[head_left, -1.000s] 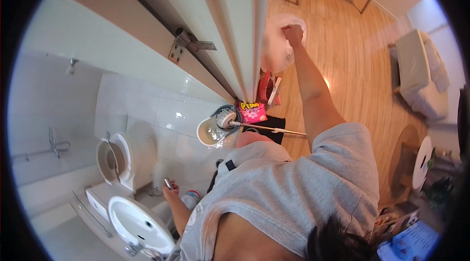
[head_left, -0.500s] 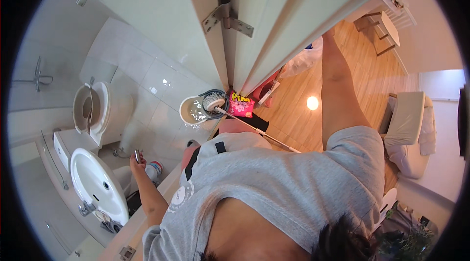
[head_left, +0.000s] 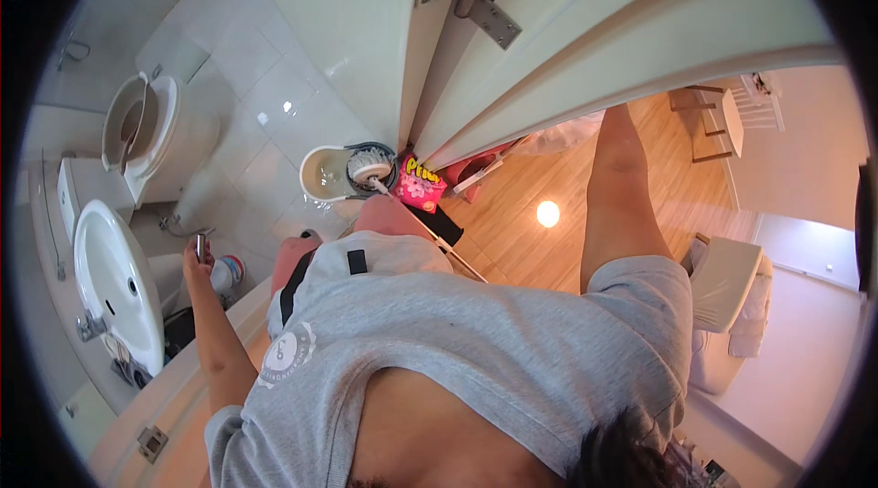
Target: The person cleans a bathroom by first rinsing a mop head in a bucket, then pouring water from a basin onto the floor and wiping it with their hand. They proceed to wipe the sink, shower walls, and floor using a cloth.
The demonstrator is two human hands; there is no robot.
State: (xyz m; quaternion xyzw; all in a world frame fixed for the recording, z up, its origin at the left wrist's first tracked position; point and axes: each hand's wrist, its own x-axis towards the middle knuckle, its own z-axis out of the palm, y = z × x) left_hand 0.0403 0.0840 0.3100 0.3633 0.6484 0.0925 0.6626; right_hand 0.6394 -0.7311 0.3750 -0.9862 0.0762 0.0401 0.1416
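Note:
My left hand (head_left: 198, 261) is closed around a small silver bar-shaped thing (head_left: 201, 245), beside the white washbasin (head_left: 96, 241). Its exact kind is too small to make out. My right arm (head_left: 624, 195) stretches forward to the edge of the white door (head_left: 585, 67), which hides the hand. A metal hinge (head_left: 471, 1) joins the door to its frame. Ahead of my legs, a mop (head_left: 368, 172) rests with its head in a cream and grey bucket (head_left: 315, 184), its handle slanting toward my body. A pink package (head_left: 422, 184) stands against the bucket.
A toilet (head_left: 169, 136) with its lid up stands on the left, on a tiled floor (head_left: 261, 136) with wet shine. To the right, a wooden floor (head_left: 530, 255) holds a white stool (head_left: 727, 122) and a covered seat (head_left: 727, 282). A red dustpan-like thing (head_left: 476, 172) leans by the door.
My view has turned, so the bathroom fixtures and bucket sit further left. The door edge appears lower and swung nearer to my right arm. My left hand still grips the silver thing.

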